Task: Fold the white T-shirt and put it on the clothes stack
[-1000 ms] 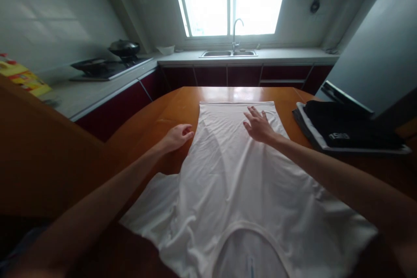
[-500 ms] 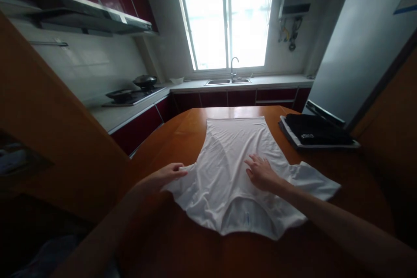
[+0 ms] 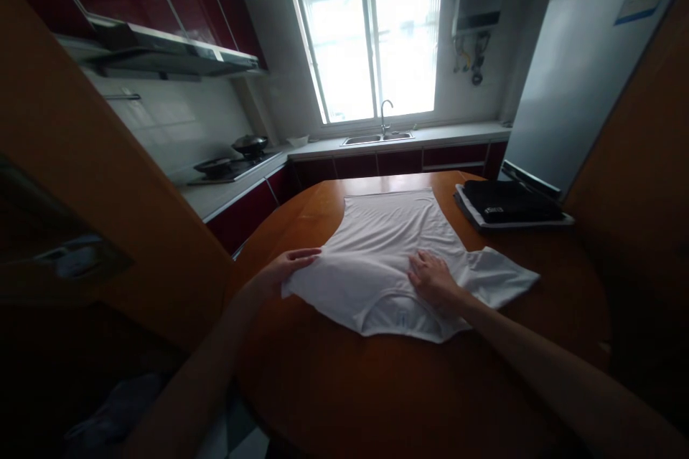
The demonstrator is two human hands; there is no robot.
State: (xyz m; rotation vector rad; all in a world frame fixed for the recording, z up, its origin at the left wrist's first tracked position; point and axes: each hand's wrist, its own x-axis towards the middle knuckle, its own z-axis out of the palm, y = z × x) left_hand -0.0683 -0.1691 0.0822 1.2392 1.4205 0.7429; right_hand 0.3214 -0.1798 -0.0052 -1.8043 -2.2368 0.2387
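A white T-shirt [image 3: 371, 258] lies spread on the wooden table, its neckline towards me and its hem at the far side. My left hand [image 3: 288, 267] is closed on the edge of the left sleeve, which looks pulled taut. Flat on the shirt's right half, above the neckline, rests my right hand [image 3: 432, 277], fingers stretched out. The right sleeve [image 3: 500, 276] spreads on the table beyond my right wrist. A small label shows inside the collar.
Folded dark clothes [image 3: 511, 202] lie stacked on the right of the round wooden table [image 3: 409, 394]. A refrigerator [image 3: 575, 72] stands behind them. Beyond the table are a counter with a sink [image 3: 371, 138] and a stove [image 3: 237, 166] with pans.
The left part of the shirt has gone from wrinkled to stretched smooth under my left hand's pull. My right hand stays on the shirt. The view has shifted a little.
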